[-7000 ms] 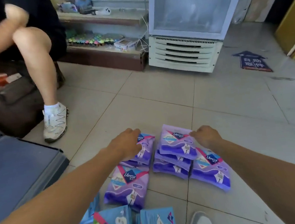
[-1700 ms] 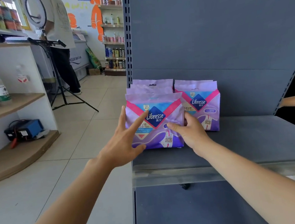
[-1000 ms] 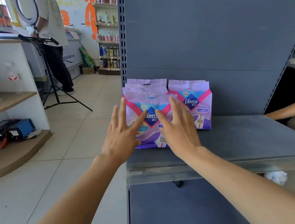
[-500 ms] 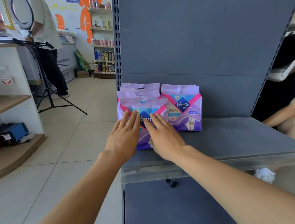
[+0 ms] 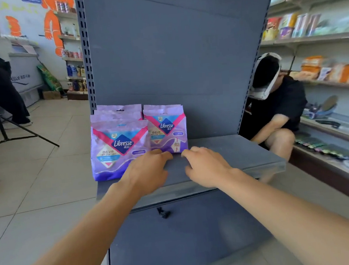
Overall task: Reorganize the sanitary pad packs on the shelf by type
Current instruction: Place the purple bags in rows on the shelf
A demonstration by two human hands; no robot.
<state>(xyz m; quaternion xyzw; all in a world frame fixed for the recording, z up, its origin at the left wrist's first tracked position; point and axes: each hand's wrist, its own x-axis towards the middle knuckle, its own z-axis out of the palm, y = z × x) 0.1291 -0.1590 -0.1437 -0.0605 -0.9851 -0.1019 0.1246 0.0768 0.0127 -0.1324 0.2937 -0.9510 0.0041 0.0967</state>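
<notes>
- Purple packs point(image 5: 120, 149) stood upright on shelf point(image 5: 234, 154), ahead-left of both hands
- Left hand point(image 5: 147, 172) nearer; right hand point(image 5: 206, 167) alongside
- Fingers loosely curled, grasping nothing

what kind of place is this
Most likely a small shop or convenience store. Branded purple pad packs stand on a grey metal display shelf, stocked shelves of packaged goods line the right wall, and bottles fill a rack further back.

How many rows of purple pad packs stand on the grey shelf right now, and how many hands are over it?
Rows of purple pad packs: 2, the left row and the right row
Hands over the grey shelf: 2, the left hand and the right hand
Total: 4
</notes>
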